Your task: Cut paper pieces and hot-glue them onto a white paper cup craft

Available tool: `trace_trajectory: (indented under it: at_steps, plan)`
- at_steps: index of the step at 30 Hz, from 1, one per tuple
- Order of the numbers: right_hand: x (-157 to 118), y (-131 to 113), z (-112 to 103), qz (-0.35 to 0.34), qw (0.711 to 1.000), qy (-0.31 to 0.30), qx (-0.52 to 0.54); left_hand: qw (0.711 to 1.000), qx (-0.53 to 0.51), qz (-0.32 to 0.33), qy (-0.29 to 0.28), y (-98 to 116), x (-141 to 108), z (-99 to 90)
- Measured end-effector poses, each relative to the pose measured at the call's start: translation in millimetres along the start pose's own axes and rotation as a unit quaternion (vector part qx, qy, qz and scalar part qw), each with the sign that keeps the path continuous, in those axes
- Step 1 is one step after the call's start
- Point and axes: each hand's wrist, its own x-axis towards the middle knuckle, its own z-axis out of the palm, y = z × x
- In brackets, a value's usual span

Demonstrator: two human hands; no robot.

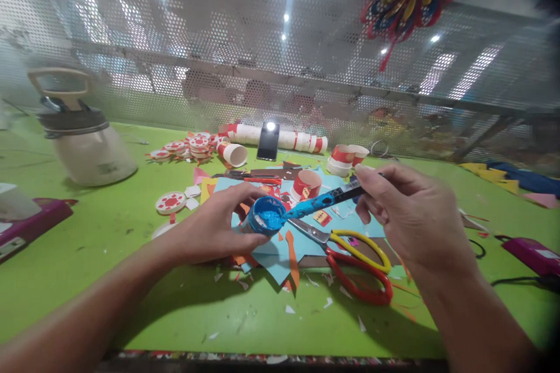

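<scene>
My left hand is wrapped round a small jar of blue paint, tilted so its opening faces me. In my right hand is a slim black pen-like stick, pinched near its far end. Blue paint coats its lower half, and its tip touches the jar's rim. Whether the tip has bristles cannot be made out. Scissors with one yellow and one red handle lie below the stick, blades under it. Light-blue paper sheets and orange cut-outs are spread beneath the jar.
Cut red-and-white paper cups, a phone with its light on and a long white tube are farther back. A lantern-like appliance stands left. Purple power strips flank both sides. Paper scraps litter the green table.
</scene>
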Motion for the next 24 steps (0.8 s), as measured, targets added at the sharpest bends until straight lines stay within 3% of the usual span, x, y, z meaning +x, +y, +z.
trace_trajectory:
  at_steps: [3,10,18,24]
  plan:
    - [-3,-3,4,-0.029,1.0,0.0,0.009,1.0,0.002,-0.013,-0.015,-2,0,1.2]
    - [-9,-13,2,-0.082,0.992,-0.083,-0.054,0.999,-0.011,-0.03,-0.04,-3,0,-3.2]
    - [-3,-17,-6,-0.096,0.995,-0.017,-0.001,0.998,-0.038,-0.027,-0.035,-5,1,-8.1]
    - [6,-10,-15,-0.06,0.996,0.011,0.068,0.997,-0.076,-0.027,-0.015,-7,2,-8.3]
